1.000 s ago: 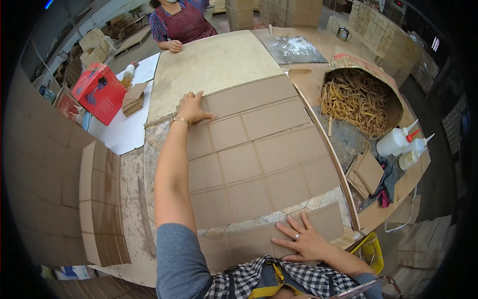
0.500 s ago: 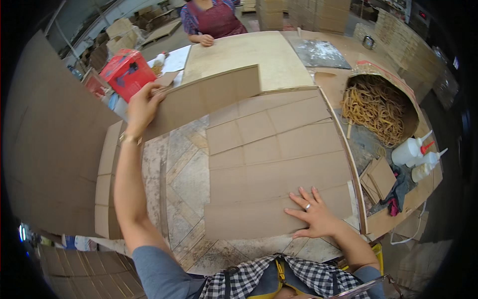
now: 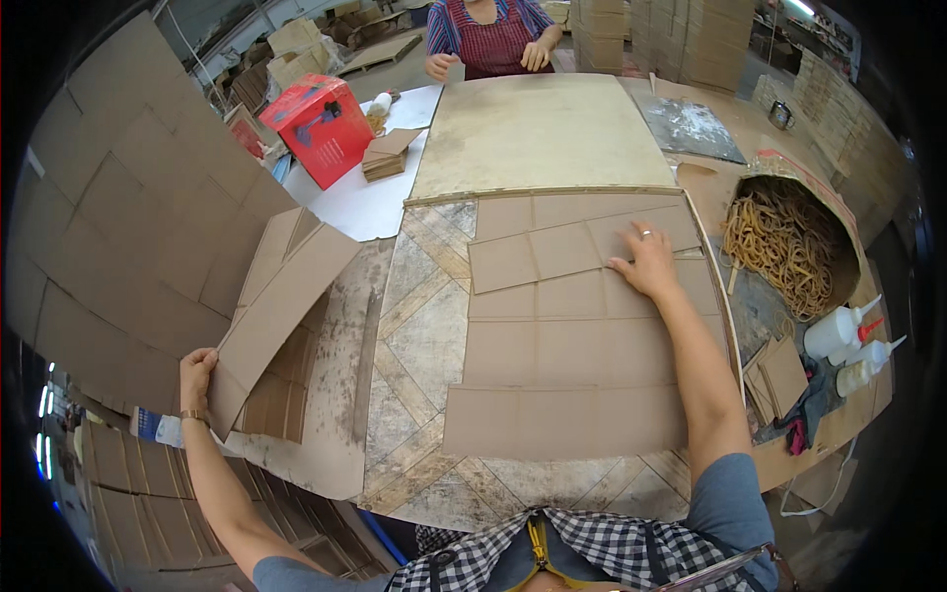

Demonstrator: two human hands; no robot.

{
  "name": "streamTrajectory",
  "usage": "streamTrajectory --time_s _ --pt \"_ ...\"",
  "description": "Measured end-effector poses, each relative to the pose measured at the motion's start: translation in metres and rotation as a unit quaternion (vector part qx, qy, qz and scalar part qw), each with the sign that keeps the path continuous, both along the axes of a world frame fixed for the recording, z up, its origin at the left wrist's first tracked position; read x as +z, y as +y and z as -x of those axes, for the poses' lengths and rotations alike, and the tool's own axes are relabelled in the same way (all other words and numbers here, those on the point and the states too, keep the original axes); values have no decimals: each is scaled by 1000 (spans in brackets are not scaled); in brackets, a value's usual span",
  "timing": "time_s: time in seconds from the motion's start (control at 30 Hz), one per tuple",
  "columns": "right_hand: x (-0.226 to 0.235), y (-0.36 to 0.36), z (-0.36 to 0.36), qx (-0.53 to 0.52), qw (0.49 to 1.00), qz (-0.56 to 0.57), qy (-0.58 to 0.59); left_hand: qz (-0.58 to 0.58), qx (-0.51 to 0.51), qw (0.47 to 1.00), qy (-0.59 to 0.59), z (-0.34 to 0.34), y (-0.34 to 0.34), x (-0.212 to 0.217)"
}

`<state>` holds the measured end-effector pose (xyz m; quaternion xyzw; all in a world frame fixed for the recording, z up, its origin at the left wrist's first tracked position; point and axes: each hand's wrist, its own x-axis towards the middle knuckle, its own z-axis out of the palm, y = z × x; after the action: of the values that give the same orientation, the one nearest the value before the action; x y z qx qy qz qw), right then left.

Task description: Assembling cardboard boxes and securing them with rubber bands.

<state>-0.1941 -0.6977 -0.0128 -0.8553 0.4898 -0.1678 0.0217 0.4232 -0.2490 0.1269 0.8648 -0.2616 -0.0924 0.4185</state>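
Note:
My left hand [image 3: 199, 380] pinches the near end of a long brown cardboard strip [image 3: 286, 326]. That strip slants over a stack of cardboard pieces [image 3: 271, 405] at the left. Several creased cardboard sheets [image 3: 592, 350] lie in overlapping rows on the patterned tabletop [image 3: 424, 296]. At the far rows, my right hand [image 3: 646, 259] rests with fingers spread on one slightly skewed sheet [image 3: 567, 252]. It grips nothing.
A pale board [image 3: 538, 133] covers the far table, with a co-worker [image 3: 488, 44] behind it. A red box [image 3: 321, 128] and small cardboard pieces [image 3: 390, 153] sit far left. At right are a container of rubber bands [image 3: 789, 247] and white squeeze bottles [image 3: 838, 333].
My left hand has carried a cardboard strip from the far left side back to the near left stack. My right hand has moved from the nearest sheet to the far rows. The view has shifted.

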Motion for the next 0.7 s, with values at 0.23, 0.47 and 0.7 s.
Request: streamTrajectory --time_s 0.23,0.47,0.7 --pt "24 -26 -9 54 988 -132 60 -51 73 991 102 -8 -24 -12" --pt "26 -47 -16 103 977 -146 114 -17 64 997 32 -48 -14 -34" --pt "44 -48 -25 106 972 -170 123 -216 136 879 -403 44 -65 -45"
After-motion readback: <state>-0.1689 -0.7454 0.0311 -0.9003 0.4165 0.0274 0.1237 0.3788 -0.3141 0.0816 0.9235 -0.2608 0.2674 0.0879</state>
